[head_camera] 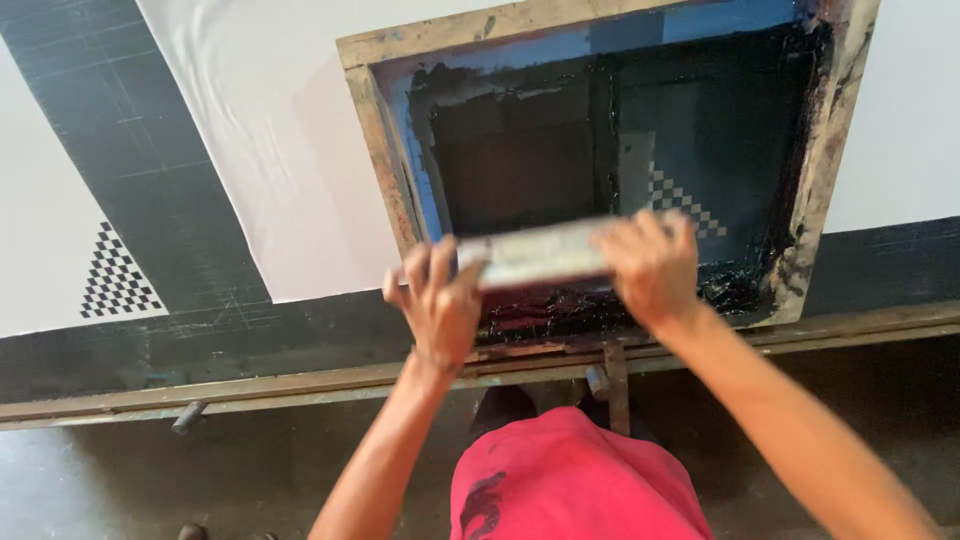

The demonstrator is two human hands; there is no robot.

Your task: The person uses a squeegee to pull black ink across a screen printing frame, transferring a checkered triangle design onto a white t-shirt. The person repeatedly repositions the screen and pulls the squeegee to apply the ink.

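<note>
A wooden-framed printing screen (388,150) lies on white fabric (280,150) on the table, its mesh coated with black ink and edged in blue. A pale checkered pattern (680,205) shows through the mesh. Both hands grip a long grey squeegee (535,252) held flat across the near part of the screen. My left hand (437,300) holds its left end and my right hand (650,265) its right end. Thick black ink (560,305) pools just below the blade.
The table top is black (140,150). A second white fabric piece with a printed black checkered triangle (115,275) lies at the left. A metal rail (250,390) runs along the table's near edge. My red garment (570,480) shows below, over a grey floor (90,480).
</note>
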